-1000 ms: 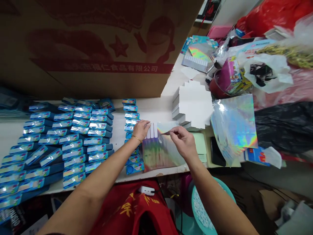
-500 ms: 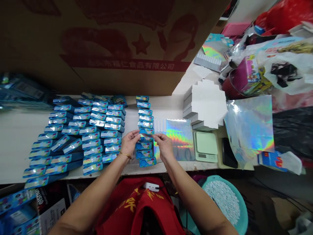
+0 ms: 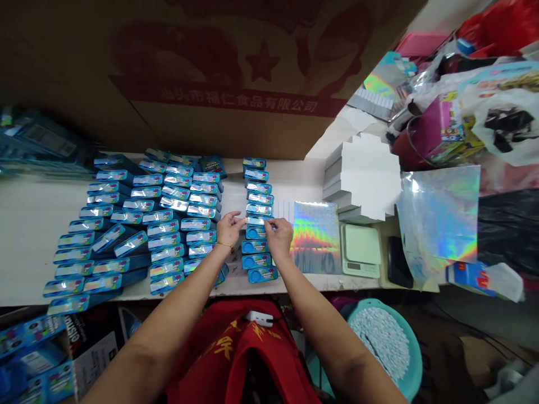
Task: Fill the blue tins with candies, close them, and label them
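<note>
A column of small blue boxes [image 3: 260, 274] printed "Caramelo" stands on the table in front of me. The upper ones bear a shiny strip on their top face; the lower ones show a round mark and print. My left hand [image 3: 229, 230] pinches at the left end of a shiny sticker strip [image 3: 256, 222] that lies over one box in the middle of the column. At the strip's right end, the thumb and fingers of my right hand [image 3: 279, 235] are closed. A holographic sticker sheet [image 3: 316, 238] lies just right of my right hand, its left part partly hidden.
Several rows of blue boxes [image 3: 164, 241] fill the left. A big cardboard carton [image 3: 219, 129] rises behind. To the right are a stack of white card pieces [image 3: 370, 174], a scale [image 3: 361, 251], a dark phone [image 3: 399, 262] and plastic bags. A teal basin [image 3: 415, 359] of white pieces sits below.
The strip between my hands has come down onto a box one place farther up the column. The camera view has shifted slightly, moving the table things to the right.
</note>
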Demonstrator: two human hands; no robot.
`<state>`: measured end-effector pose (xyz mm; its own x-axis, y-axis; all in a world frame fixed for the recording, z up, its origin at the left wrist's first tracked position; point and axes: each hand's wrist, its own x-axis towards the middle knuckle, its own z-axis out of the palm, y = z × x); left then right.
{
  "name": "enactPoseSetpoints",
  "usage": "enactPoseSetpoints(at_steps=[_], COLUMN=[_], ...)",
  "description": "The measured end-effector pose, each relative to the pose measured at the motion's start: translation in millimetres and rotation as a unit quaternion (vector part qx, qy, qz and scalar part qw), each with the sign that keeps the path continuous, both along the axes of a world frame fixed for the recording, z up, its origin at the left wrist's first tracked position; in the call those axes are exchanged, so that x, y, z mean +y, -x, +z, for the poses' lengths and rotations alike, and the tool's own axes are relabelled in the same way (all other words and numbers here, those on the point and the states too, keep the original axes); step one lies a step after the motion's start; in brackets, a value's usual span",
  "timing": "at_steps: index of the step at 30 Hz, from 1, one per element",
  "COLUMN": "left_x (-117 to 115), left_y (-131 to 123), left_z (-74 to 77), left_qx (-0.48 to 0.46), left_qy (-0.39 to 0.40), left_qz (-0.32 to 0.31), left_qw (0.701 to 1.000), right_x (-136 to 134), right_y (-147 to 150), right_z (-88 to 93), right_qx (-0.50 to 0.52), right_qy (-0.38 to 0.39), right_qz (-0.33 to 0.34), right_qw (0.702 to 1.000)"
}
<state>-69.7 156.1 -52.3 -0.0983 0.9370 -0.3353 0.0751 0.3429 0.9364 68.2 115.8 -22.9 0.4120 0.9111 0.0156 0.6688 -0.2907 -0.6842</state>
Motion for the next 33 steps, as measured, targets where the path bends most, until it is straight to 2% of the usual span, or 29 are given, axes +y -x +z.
enactPoseSetpoints(at_steps=[5,10,13,15,18,20,23,27,29,31,33], left_x=[-1.1,-4.5,-6.8,-7.5,-7.3,-6.5,-3.7,4.9,11.7,20.2,29.5], left_y=[-4.6,-4.5,-1.1,0.1,-7.0,-19.6,-45.7,-79.6,-95.9,-113.1,-129.7], left_z=[-11.3,-28.6,-33.0,-26.6,-2.6,17.0,38.6,45.3,45.5,46.9,49.3], left_qx=[0.008,0.051,0.083,0.115,0.177,0.202,0.226,0.281,0.322,0.369,0.414], left_qy=[-0.006,0.002,0.004,-0.017,-0.099,-0.169,-0.239,-0.267,-0.278,-0.276,-0.237], left_qz=[-0.002,-0.018,-0.034,-0.019,0.007,-0.033,-0.121,-0.202,-0.24,-0.279,-0.323], left_qw=[1.0,0.999,0.996,0.993,0.979,0.964,0.937,0.899,0.873,0.842,0.817], right_x=[-2.3,-10.5,-9.2,-4.4,9.2,23.2,50.0,77.1,79.1,73.4,62.4], right_y=[-5.4,-9.0,-24.1,-48.5,-100.5,-132.7,-160.2,-166.5,-168.7,-173.3,-178.4], right_z=[2.4,10.9,8.1,2.0,-9.8,-17.5,-28.5,-35.6,-31.3,-22.1,-11.3], right_qx=[-0.116,-0.242,-0.213,-0.148,-0.094,-0.116,-0.166,-0.165,-0.142,-0.131,-0.157], right_qy=[0.031,0.063,0.054,0.034,0.001,0.007,0.056,0.119,0.103,0.055,-0.002], right_qz=[0.04,0.21,0.252,0.224,0.13,0.104,0.155,0.247,0.27,0.29,0.298], right_qw=[0.992,0.945,0.943,0.963,0.987,0.988,0.972,0.947,0.947,0.946,0.942])
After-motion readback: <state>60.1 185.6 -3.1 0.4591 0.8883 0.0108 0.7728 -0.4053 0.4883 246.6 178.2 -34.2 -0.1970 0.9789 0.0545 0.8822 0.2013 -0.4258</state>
